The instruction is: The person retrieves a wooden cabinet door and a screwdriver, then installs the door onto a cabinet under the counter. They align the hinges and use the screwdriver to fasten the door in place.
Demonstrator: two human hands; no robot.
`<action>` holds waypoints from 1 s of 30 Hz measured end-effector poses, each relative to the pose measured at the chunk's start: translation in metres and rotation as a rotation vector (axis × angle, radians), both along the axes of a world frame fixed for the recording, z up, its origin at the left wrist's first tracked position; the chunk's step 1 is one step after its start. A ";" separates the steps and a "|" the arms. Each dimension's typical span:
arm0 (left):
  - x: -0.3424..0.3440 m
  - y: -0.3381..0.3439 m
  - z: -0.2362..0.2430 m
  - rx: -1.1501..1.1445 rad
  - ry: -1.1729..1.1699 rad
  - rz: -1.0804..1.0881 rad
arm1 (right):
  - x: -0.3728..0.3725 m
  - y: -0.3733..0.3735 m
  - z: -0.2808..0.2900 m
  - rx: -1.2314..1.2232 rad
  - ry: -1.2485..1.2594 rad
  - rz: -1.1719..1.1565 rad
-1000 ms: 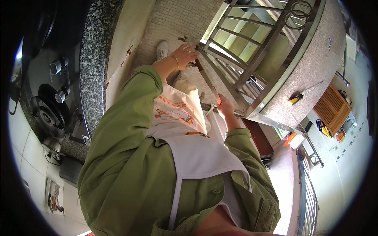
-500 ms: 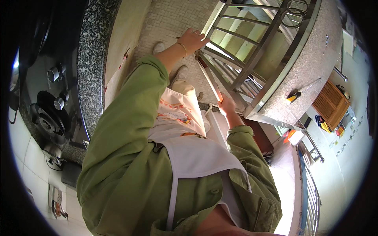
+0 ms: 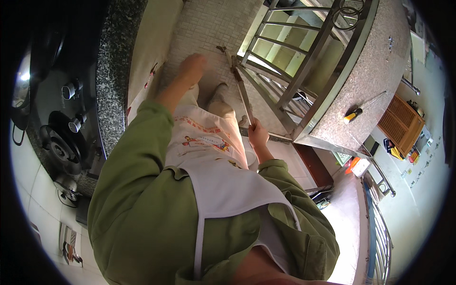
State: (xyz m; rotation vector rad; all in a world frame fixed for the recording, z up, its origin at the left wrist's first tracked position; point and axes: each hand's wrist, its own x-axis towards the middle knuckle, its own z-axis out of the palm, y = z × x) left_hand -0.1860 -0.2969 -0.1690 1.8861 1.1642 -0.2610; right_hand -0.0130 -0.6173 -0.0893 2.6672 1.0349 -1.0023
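Observation:
My right hand (image 3: pixel 259 134) is closed round one end of a long thin stick (image 3: pixel 244 97). The stick slants away over the tiled floor beside the metal railing; its far part is brown and ends in a small dark crosswise piece. What kind of tool it is, I cannot make out. To the left of the stick, my left hand (image 3: pixel 194 69) is apart from it, above the floor near my feet. Motion smears its fingers, so whether they are open or closed does not show.
A stove (image 3: pixel 59 147) with knobs lies left behind a speckled granite counter edge (image 3: pixel 121 61). At right, a metal railing (image 3: pixel 297 88) borders a stone-topped ledge (image 3: pixel 375 61), where a yellow-and-black screwdriver (image 3: pixel 354 115) rests. Steps (image 3: pixel 289 42) show through the bars.
My left hand has moved left and nearer to me, away from the railing. My right hand has shifted slightly left with the stick, whose far end now shows uncovered.

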 end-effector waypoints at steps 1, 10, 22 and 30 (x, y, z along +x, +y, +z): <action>-0.020 -0.009 0.006 -0.008 -0.072 0.059 | 0.000 0.001 -0.001 0.005 -0.023 -0.021; -0.086 -0.039 0.108 -0.090 -0.336 0.293 | 0.001 0.091 0.003 0.183 -0.095 -0.126; -0.072 0.008 0.178 -0.135 -0.405 0.394 | 0.054 0.307 0.043 0.368 -0.122 -0.088; -0.037 0.054 0.184 -0.075 -0.446 0.458 | 0.100 0.434 0.048 0.542 -0.049 -0.102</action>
